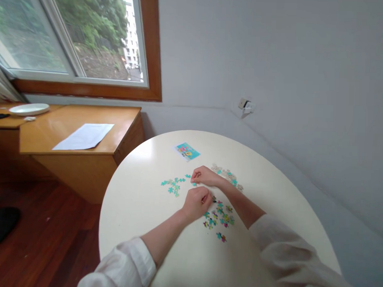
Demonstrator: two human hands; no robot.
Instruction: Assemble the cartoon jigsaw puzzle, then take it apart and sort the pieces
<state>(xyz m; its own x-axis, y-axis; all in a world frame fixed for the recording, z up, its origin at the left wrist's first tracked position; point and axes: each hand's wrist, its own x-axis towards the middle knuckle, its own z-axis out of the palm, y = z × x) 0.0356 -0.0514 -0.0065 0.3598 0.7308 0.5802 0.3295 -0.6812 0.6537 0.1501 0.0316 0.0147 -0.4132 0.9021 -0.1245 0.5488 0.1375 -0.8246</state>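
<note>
My right hand (205, 176) is closed in a pinch, with a small turquoise puzzle piece (194, 184) at its fingertips, low over the white round table (135, 225). Just nearer to me, my left hand (197, 201) has its fingers curled in; whatever they hold is hidden. Beside it on the right lie several multicoloured puzzle pieces (220, 215), with a small joined-looking bit (221, 237) apart from them. Left of both hands is a loose group of turquoise and pale green pieces (173, 186). Behind my right wrist spreads a pile of greyish and turquoise pieces (229, 177).
A picture card (187, 151) with cartoon figures on turquoise lies toward the table's far side. At the left stands a wooden desk (123, 116) with a paper sheet (85, 137) and a white plate (29, 109). A wall socket with a plug (247, 106) is behind the table.
</note>
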